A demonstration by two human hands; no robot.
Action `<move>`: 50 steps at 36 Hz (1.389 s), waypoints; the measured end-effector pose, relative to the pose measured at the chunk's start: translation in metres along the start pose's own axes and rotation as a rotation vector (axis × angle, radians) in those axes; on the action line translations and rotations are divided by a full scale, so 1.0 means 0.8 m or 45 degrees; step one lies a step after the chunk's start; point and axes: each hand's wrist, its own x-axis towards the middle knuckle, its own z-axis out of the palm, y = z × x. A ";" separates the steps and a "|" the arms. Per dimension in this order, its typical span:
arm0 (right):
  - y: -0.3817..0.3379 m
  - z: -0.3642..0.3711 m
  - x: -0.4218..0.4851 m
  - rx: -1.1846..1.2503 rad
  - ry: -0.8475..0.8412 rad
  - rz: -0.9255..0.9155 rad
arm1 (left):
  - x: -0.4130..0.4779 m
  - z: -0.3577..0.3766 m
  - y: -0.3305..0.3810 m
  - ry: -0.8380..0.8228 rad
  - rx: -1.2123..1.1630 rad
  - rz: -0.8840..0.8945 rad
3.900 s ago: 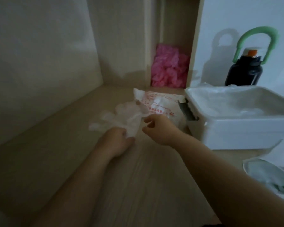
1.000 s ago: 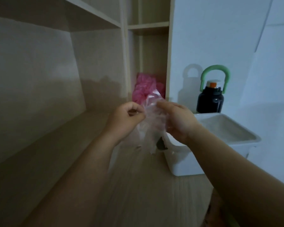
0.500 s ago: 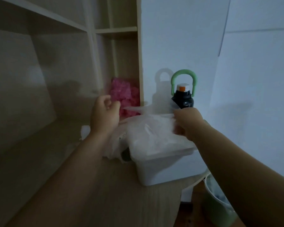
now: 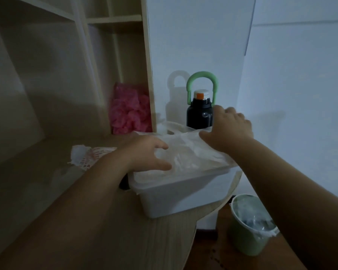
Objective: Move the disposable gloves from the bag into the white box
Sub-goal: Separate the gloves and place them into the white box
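The white box (image 4: pixel 183 195) stands on the wooden desk, right of centre. Thin clear disposable gloves (image 4: pixel 185 151) lie spread over its open top. My left hand (image 4: pixel 146 154) rests on their near left part with fingers spread. My right hand (image 4: pixel 230 129) lies flat on their far right part above the box's back corner. Left of the box, the white bag with red print (image 4: pixel 88 154) lies crumpled on the desk.
A black bottle with a green handle (image 4: pixel 200 106) stands right behind the box against the white wall. Pink items (image 4: pixel 129 112) fill a shelf nook at the back. A green bin with a clear liner (image 4: pixel 250 225) sits on the floor, lower right. The desk edge (image 4: pixel 203 217) curves just past the box.
Both hands held the gloves up above the box half a second ago. They have let go and now lie open on the gloves, which have come down onto the box's top.
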 end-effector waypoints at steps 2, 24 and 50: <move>-0.009 0.003 0.004 0.219 -0.136 -0.231 | 0.001 0.000 0.002 0.017 0.006 -0.005; -0.026 0.019 0.019 0.088 -0.731 -0.333 | 0.016 -0.007 0.002 -0.194 0.068 -0.045; -0.275 0.192 -0.154 0.960 -0.576 -0.292 | -0.203 0.099 -0.231 0.457 -0.224 -0.776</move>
